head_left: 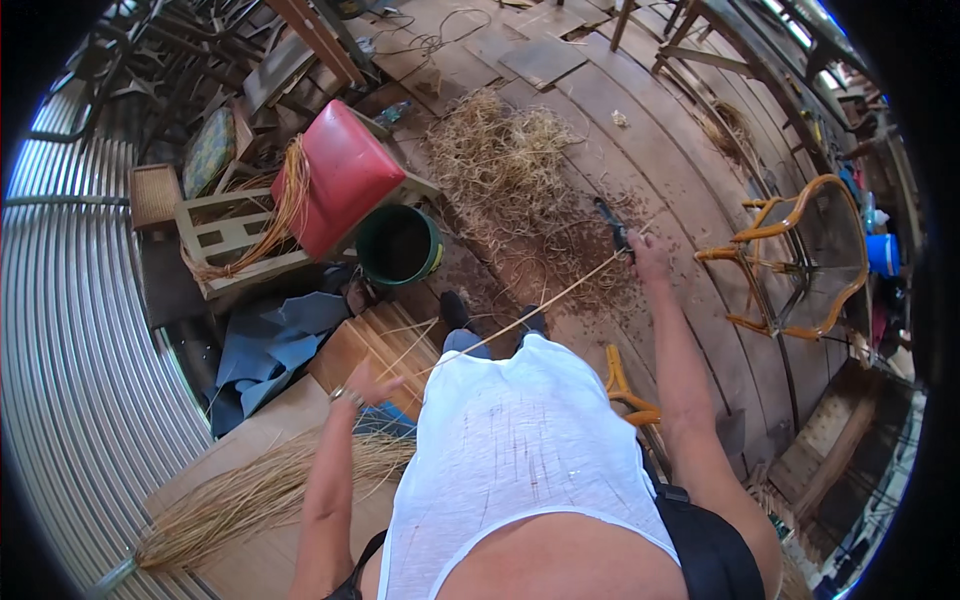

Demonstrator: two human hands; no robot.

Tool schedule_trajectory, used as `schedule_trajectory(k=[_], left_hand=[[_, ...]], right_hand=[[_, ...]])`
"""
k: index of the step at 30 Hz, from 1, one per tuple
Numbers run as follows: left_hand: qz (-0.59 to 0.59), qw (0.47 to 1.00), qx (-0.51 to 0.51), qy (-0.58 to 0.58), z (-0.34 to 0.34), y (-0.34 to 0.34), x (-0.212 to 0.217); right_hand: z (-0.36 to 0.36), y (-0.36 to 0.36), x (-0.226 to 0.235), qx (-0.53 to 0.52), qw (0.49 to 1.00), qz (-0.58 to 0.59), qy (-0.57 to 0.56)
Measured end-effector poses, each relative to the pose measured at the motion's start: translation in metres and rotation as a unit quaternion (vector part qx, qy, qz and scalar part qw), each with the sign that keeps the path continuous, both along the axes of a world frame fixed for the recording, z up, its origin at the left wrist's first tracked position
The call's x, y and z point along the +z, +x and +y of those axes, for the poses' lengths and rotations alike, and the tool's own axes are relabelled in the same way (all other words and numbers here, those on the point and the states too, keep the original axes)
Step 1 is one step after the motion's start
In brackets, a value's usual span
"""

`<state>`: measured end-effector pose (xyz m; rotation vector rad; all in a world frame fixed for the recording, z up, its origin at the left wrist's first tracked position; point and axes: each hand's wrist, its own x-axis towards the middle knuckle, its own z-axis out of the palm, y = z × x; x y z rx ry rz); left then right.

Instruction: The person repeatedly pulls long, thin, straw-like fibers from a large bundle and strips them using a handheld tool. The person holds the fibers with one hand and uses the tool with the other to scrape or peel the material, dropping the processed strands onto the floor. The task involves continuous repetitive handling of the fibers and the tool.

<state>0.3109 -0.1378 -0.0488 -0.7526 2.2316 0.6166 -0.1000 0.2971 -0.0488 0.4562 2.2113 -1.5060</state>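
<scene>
- Now the right hand (648, 252) grips a dark knife (611, 224) at one o'clock.
- Left hand (366, 385), at nine o'clock, pinches a long straw strand (540, 306).
- Green bucket (398, 245) stands at eleven o'clock.

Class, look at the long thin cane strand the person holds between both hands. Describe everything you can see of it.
The cane strand is a single pale straw-coloured strip, very thin and long, looking like split rattan or reed. It runs taut and nearly straight on a diagonal, from the left hand low on the left up to the right hand, which also grips a dark-handled tool. It crosses above the person's shoes and the shavings-strewn plank floor.
</scene>
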Motion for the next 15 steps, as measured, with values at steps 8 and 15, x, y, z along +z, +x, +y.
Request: schedule_trajectory(k=[8, 15], left_hand=[[0.15, 0.896, 0.126, 0.398, 0.159, -0.212, -0.006], [0.209, 0.936, 0.077, 0.273, 0.194, -0.223, 0.009]], right_hand=[[-0.091, 0.083, -0.016, 0.075, 0.995, -0.023, -0.064], [-0.089, 0.098, -0.02, 0.111, 0.991, -0.063, -0.035]])
